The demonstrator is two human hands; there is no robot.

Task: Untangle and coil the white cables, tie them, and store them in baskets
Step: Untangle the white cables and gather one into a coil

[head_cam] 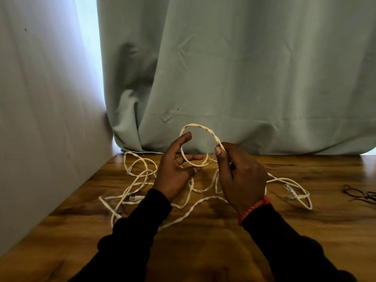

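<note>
Here, at frame centre, the right hand pinches a raised loop of white cable while the left hand, fingers spread, steadies it above the wooden table.

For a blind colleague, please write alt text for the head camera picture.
Two hands in black sleeves hold up a loop of white cable over a wooden table: the right hand pinches it, the left hand has fingers through it. More tangled cable lies below, eyeglasses at right, a grey-green curtain behind.
</note>
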